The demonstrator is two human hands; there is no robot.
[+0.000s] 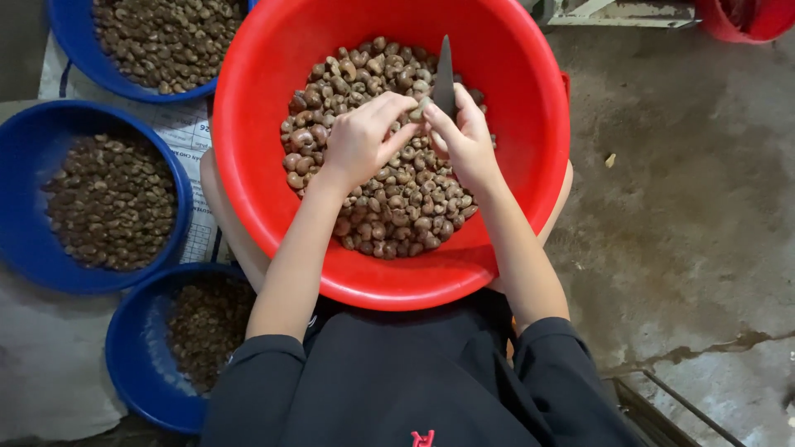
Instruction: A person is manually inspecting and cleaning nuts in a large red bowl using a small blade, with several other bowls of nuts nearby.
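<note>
My left hand (358, 139) and my right hand (465, 136) meet over the red basin (257, 157) that rests on my lap. My right grip is closed around a small knife (445, 79), whose dark blade points up and away from me, above the fingers. My left grip is closed too, thumb and fingertips pinching a single nut (419, 110) right against the base of the blade, so both hands touch at that spot. Below them the basin holds a heap of brown, kidney-shaped nuts in their shells (389, 207), piled toward the middle and the far side.

To my left, three blue bowls sit on the floor: the far one (70, 41) is filled with similar brown nuts, the middle one (16, 165) holds a darker, finer heap, and the near one (132, 364) has a dark pile as well. A printed paper sheet (186, 132) lies under them. To my right is bare, stained concrete floor (687, 207).
</note>
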